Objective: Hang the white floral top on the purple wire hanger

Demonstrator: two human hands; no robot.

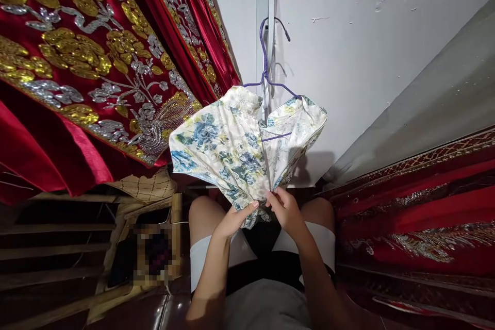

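Observation:
A cream shirt (232, 147) with blue and green flowers hangs on a purple hanger (265, 62), its collar at the top and its front parted on the right side. Through the gap the hanger's lower bar shows. My left hand (237, 218) is closed on the lower left front of the shirt, thumb on top and fingers hidden behind the cloth. Just right of it, my right hand (284, 207) pinches the front edge near the bottom of the parting. Below my hands the shirt's lower part bunches up over my lap.
Red cloth (88, 56) with gold and silver sequins drapes at the upper left. A wooden rack (112, 237) stands at the lower left, partly blurred out. More red embroidered fabric (425, 216) lies at the right. A pale wall (348, 62) rises behind the hanger.

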